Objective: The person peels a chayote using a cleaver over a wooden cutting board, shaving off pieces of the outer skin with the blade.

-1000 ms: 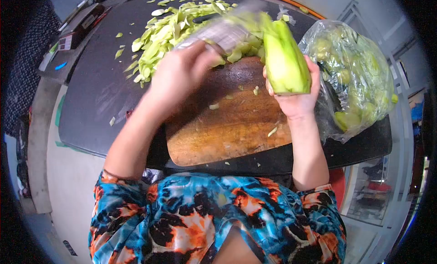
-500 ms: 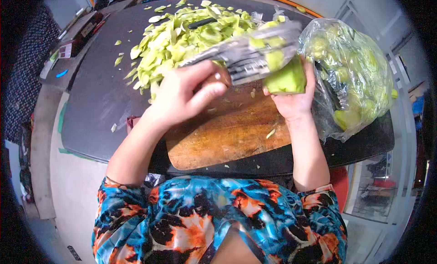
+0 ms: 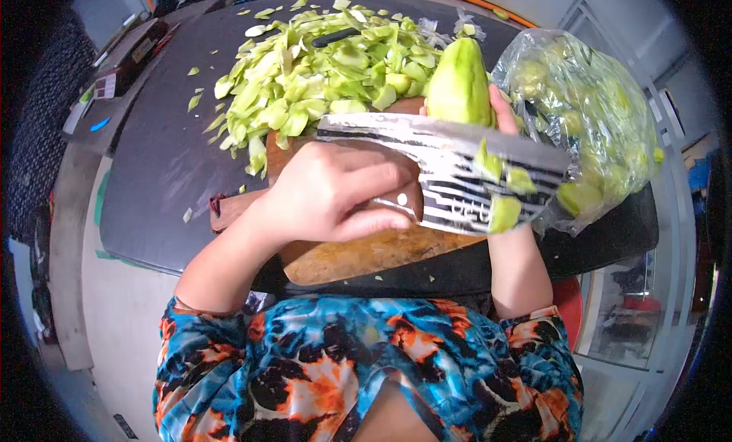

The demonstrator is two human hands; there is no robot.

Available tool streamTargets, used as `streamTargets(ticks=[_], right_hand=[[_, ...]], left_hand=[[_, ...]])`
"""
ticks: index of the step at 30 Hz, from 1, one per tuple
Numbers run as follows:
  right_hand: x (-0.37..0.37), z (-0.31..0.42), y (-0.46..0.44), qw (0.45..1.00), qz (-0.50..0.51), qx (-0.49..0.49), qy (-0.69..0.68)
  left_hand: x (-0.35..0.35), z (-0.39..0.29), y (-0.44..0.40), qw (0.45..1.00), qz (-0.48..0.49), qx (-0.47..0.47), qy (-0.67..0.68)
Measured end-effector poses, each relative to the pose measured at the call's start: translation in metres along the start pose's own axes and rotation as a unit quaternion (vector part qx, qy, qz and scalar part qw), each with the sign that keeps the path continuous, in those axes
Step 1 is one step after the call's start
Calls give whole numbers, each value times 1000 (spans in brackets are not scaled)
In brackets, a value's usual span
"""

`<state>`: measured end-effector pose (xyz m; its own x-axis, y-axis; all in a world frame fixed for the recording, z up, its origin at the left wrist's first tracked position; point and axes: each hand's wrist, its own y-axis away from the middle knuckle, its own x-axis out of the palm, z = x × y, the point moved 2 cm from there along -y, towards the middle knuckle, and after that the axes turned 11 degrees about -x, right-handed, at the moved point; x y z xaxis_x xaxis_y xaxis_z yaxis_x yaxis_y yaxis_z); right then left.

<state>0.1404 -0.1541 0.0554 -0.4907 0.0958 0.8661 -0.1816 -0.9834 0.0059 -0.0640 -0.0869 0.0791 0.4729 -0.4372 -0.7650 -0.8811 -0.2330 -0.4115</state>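
In my left hand (image 3: 335, 194) is the handle of a wide cleaver (image 3: 450, 167), with the fingers closed round it. Dark stripes run along its shiny blade, and a few green bits stick to the face. My right hand (image 3: 504, 110) grips a long, pale-green fruit (image 3: 457, 80) with a smooth, peeled-looking surface, held upright behind the blade. The blade hides most of that hand and the fruit's lower end. Whether the edge touches the fruit I cannot tell. Below both hands lies a wooden cutting board (image 3: 358, 259).
A large heap of pale-green slices (image 3: 305, 83) covers the back of the dark table (image 3: 152, 167), with a black-handled tool (image 3: 335, 38) on it. At right stands a clear plastic bag (image 3: 610, 129) holding green pieces. A wooden handle (image 3: 232, 212) pokes out at left.
The cleaver has come down and toward me, from over the fruit to in front of my right wrist. The fruit now stands taller in view, tilted more upright.
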Motion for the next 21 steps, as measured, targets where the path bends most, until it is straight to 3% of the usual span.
streamTargets(ticks=[1,6,12,16,21], right_hand=[[-13,2,-11,998,50,-38,14],[-6,4,-9,997,37,-53,-43],[-12,6,-8,995,54,-62,55],[8,-6,3,998,-40,-48,-10],[-6,-6,-4,999,15,-13,-36]], left_hand=[[3,-2,0,1000,19,10,-11],[15,2,2,999,47,10,-14],[8,-4,0,999,-4,23,-29],[8,-5,-1,998,-38,21,-44],[11,-8,-5,998,-53,26,-33]])
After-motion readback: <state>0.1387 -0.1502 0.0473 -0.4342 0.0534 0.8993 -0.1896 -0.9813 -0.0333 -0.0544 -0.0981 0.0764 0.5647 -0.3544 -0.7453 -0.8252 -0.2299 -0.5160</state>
